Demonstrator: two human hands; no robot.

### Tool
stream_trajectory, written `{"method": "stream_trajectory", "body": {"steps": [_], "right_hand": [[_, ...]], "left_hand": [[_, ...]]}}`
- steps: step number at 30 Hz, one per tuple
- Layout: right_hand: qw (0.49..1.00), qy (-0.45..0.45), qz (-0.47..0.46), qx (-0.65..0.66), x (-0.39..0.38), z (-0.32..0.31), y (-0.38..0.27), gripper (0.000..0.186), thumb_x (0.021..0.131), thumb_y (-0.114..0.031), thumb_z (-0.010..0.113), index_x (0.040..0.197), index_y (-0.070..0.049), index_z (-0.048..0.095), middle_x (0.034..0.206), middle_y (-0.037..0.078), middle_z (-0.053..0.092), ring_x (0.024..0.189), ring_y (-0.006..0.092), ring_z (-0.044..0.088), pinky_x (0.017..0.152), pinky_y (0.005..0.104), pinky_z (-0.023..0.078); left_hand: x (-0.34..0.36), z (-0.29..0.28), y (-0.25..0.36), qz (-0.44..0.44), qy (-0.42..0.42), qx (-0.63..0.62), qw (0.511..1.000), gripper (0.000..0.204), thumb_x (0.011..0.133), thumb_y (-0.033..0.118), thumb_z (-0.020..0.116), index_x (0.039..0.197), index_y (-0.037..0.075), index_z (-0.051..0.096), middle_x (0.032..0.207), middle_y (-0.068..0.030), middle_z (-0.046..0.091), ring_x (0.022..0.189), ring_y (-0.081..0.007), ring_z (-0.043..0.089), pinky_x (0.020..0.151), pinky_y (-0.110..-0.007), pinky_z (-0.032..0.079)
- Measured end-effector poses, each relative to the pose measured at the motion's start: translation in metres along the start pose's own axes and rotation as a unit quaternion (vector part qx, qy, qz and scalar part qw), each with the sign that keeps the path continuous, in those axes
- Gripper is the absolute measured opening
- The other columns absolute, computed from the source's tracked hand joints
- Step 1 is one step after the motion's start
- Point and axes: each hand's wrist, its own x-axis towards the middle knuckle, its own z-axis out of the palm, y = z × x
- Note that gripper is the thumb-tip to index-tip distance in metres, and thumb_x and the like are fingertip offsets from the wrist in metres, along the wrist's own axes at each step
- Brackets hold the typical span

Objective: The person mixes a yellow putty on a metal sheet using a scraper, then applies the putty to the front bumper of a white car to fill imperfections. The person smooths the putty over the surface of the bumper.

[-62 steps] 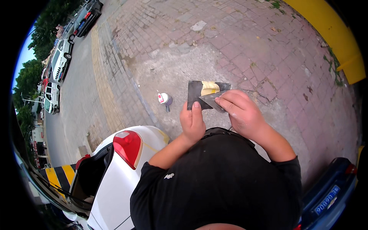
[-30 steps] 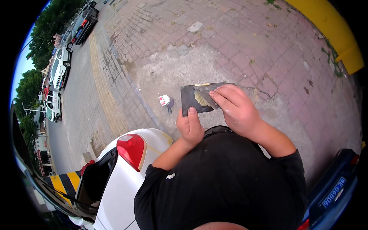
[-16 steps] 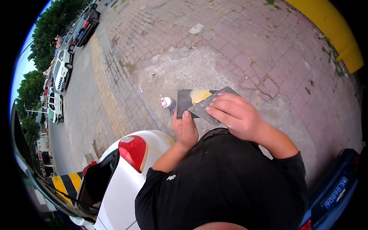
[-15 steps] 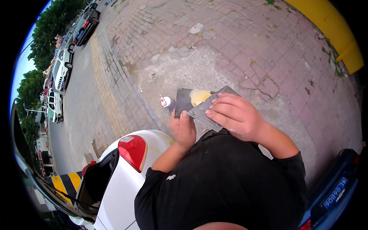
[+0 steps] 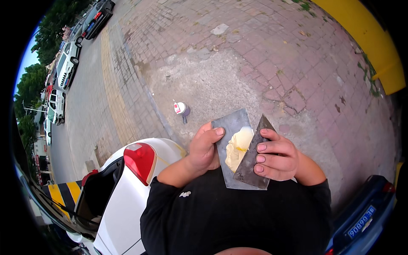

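My left hand (image 5: 205,148) grips a grey flat plate (image 5: 224,124) by its left edge, thumb on top. A creamy yellow lump of filler paste (image 5: 236,148) lies on that plate, with a brighter yellow streak near its right side. My right hand (image 5: 278,158) is closed on a dark grey spreader (image 5: 251,163), fingers laid across its face. The spreader is tilted over the right part of the plate, its edge against the paste. What touches underneath the spreader is hidden.
A small can with a white and red top (image 5: 180,108) stands on the paving ahead. A white car (image 5: 127,204) with a red tail light and an open rear is close at left. A blue car (image 5: 365,216) sits at right, a yellow structure (image 5: 369,38) at far right.
The plate and spreader have come closer to my body and turned. The spreader has shifted to the plate's right side, leaving more of the paste in sight.
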Motion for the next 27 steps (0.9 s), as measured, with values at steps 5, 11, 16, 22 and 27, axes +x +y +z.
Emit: {"method": "stream_trajectory", "body": {"steps": [5,11,16,22,27], "right_hand": [[0.995,0.032,0.089,-0.027,-0.025,0.001,-0.006,0.027,0.077,0.008,0.07,0.103,0.004,0.065,0.109,0.013,0.057,0.107,0.0326,0.058,0.097,0.0542,0.05],[0.905,0.207,0.37,0.044,-0.075,0.004,-0.001,0.028,0.087,0.008,0.059,0.114,0.002,0.059,0.115,0.012,0.061,0.112,0.0272,0.058,0.097,0.0418,0.048],[0.687,0.373,0.486,0.391,-0.045,-0.005,-0.007,0.03,0.097,-0.003,0.05,0.127,0.0,0.052,0.126,0.009,0.06,0.116,0.0175,0.056,0.102,0.0335,0.04],[0.649,0.343,0.594,0.329,-0.021,0.006,0.014,0.024,0.099,-0.009,0.051,0.12,0.002,0.054,0.114,0.008,0.064,0.1,0.0125,0.06,0.089,0.0292,0.048],[0.651,0.328,0.615,0.303,-0.023,0.014,0.023,0.022,0.099,-0.01,0.051,0.117,0.002,0.055,0.104,0.005,0.065,0.091,0.0087,0.059,0.081,0.0263,0.049]], "left_hand": [[0.002,0.004,-0.001,0.003,-0.032,-0.025,0.999,0.04,0.095,0.016,0.044,0.125,-0.011,0.048,0.118,-0.0215,0.062,0.107,-0.0289,0.064,0.093,-0.04,0.051],[0.018,-0.006,0.0,0.152,0.017,0.061,0.986,0.041,0.097,0.017,0.042,0.127,-0.009,0.046,0.124,-0.0204,0.058,0.114,-0.0297,0.059,0.1,-0.043,0.045],[0.03,-0.014,-0.018,0.362,0.074,0.239,0.898,0.036,0.097,0.014,0.043,0.125,-0.01,0.049,0.123,-0.0167,0.059,0.115,-0.0247,0.057,0.104,-0.04,0.039],[0.021,-0.021,-0.036,0.365,0.077,0.5,0.781,0.03,0.096,0.006,0.043,0.116,-0.012,0.054,0.108,-0.0193,0.063,0.098,-0.0268,0.062,0.086,-0.033,0.046],[0.036,-0.016,-0.044,0.383,0.05,0.653,0.651,0.031,0.093,0.002,0.047,0.117,-0.016,0.051,0.106,-0.0263,0.061,0.09,-0.038,0.063,0.08,-0.037,0.05]]}}
